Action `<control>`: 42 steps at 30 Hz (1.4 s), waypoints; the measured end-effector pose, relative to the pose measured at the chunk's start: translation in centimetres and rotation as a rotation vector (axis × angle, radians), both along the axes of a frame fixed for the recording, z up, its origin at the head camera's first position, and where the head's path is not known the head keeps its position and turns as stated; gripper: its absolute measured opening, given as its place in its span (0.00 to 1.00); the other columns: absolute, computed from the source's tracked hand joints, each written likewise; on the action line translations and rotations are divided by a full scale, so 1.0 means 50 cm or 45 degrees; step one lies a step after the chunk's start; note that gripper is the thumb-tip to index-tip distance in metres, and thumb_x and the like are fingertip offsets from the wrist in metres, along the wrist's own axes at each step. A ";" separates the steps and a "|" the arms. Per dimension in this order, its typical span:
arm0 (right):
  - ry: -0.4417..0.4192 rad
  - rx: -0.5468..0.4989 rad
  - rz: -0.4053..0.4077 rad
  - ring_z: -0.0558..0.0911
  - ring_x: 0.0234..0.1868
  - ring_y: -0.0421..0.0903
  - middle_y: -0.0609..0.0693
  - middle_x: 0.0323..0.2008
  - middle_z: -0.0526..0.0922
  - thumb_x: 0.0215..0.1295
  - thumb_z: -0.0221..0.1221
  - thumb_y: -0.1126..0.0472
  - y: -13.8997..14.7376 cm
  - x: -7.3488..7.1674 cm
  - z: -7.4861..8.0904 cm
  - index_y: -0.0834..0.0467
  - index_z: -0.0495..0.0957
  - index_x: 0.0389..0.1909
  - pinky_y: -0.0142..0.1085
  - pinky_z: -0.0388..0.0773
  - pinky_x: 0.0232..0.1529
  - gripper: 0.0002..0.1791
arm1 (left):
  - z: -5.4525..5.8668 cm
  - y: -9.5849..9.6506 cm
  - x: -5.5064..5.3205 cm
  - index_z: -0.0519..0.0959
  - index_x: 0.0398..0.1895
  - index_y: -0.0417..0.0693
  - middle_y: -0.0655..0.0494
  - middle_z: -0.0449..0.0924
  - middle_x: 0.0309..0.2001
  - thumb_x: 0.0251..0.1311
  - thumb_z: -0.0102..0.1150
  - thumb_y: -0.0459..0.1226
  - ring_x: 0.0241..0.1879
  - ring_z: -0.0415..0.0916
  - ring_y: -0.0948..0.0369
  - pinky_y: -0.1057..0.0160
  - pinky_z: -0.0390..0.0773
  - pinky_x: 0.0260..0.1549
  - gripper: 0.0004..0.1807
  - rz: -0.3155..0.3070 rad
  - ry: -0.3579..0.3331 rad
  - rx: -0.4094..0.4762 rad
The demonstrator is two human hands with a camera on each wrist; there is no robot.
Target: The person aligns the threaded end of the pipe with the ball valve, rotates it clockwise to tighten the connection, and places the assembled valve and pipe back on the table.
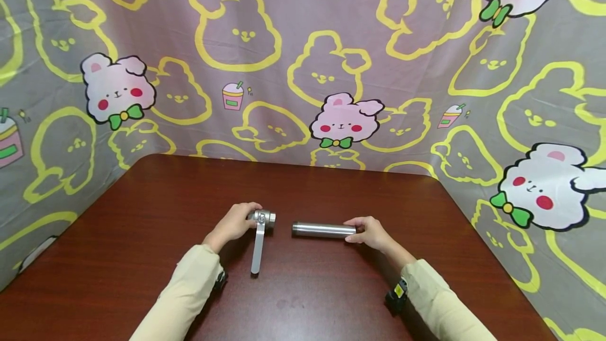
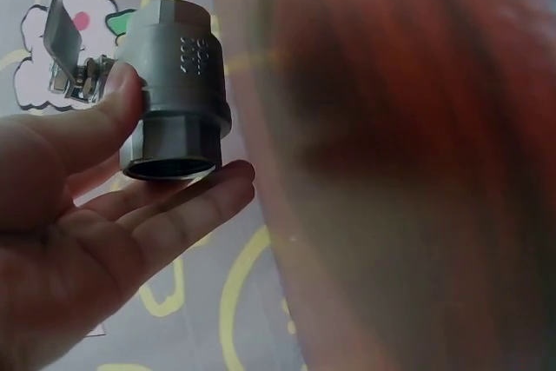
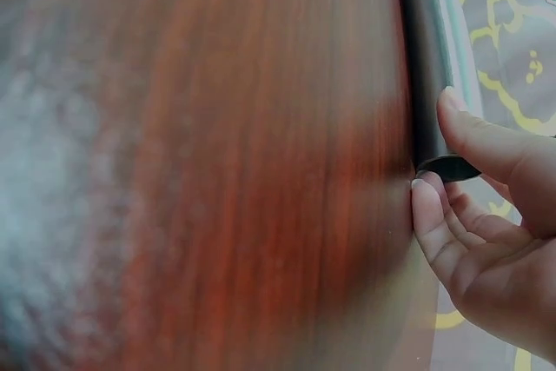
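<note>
A steel ball valve (image 1: 268, 218) with a long flat lever handle (image 1: 258, 251) is on the left, the lever pointing toward the person. My left hand (image 1: 235, 222) grips the valve's left end. In the left wrist view the thumb lies against the valve body (image 2: 184, 67), and the other fingers pass behind it. To the right, a straight metal pipe (image 1: 322, 230) lies crosswise, its free end toward the valve with a gap between them. My right hand (image 1: 374, 233) holds the pipe's right end, thumb on the near side and fingers on the far side.
Both things are on a dark reddish-brown table (image 1: 303, 299). A cartoon-printed curtain (image 1: 284, 20) surrounds the table's back and sides. Each forearm wears a light sleeve, with a black wrist camera (image 1: 396, 296) at the right wrist.
</note>
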State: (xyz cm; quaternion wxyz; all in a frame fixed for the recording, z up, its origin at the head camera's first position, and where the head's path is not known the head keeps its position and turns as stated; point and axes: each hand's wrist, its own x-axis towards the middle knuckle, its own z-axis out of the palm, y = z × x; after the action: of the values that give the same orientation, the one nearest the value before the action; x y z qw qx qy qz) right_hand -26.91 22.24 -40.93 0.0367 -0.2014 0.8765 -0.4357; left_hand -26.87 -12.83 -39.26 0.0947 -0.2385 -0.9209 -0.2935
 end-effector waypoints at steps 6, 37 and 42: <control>-0.006 -0.009 -0.015 0.70 0.17 0.40 0.50 0.21 0.76 0.44 0.66 0.70 0.006 -0.008 -0.012 0.71 0.76 0.41 0.29 0.68 0.17 0.20 | 0.013 0.009 0.005 0.75 0.42 0.31 0.41 0.77 0.37 0.40 0.59 0.22 0.36 0.72 0.49 0.53 0.71 0.36 0.19 0.068 0.060 0.144; 0.092 -0.013 0.012 0.75 0.28 0.49 0.65 0.33 0.79 0.47 0.62 0.75 -0.017 0.018 0.031 0.75 0.75 0.39 0.29 0.70 0.22 0.16 | 0.062 0.055 0.061 0.77 0.46 0.34 0.40 0.77 0.39 0.39 0.58 0.18 0.32 0.75 0.55 0.65 0.74 0.27 0.24 0.030 0.003 0.570; 0.080 -0.024 0.016 0.76 0.32 0.48 0.64 0.35 0.79 0.49 0.63 0.71 -0.005 0.002 0.012 0.74 0.75 0.40 0.29 0.72 0.26 0.16 | 0.060 0.060 0.062 0.77 0.45 0.33 0.40 0.77 0.39 0.38 0.57 0.17 0.32 0.75 0.55 0.66 0.74 0.26 0.24 0.016 0.025 0.573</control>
State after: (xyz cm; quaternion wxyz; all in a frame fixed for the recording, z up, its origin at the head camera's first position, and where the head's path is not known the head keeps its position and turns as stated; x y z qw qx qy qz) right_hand -26.79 22.01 -40.34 0.0100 -0.2211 0.8717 -0.4373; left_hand -23.75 -9.84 -36.25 0.1564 -0.2084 -0.8327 -0.4886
